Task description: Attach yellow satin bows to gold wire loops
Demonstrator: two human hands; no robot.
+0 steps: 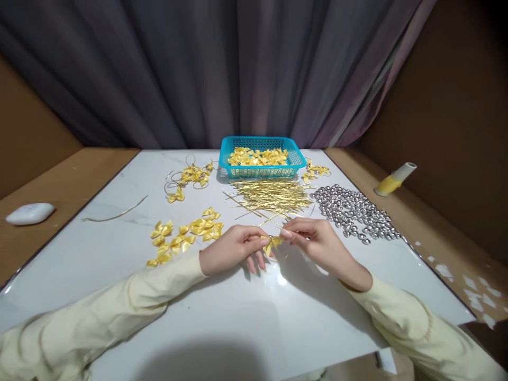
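Observation:
Over the middle of the table, my left hand (240, 246) pinches the left side of a small yellow satin ribbon bow (273, 243) between thumb and forefinger, its other fingers hanging loosely below. At the bow's right side, my right hand (317, 241) is closed in a pinch, seemingly on a thin gold twist tie whose strand is partly hidden by the fingers. A faint thin loop shows beneath the bow. Just beyond both hands lies a pile of gold twist ties (273, 197). Loose yellow bows (184, 235) are spread left of my left hand.
A blue basket (262, 172) of yellow bows stands at the back. Bows with looped ties (190, 177) lie left of it, more bows (315, 170) right. Silver bells or beads (353, 211) cover the right side. A single tie (115, 216) and white mouse-shaped object (30, 214) are left.

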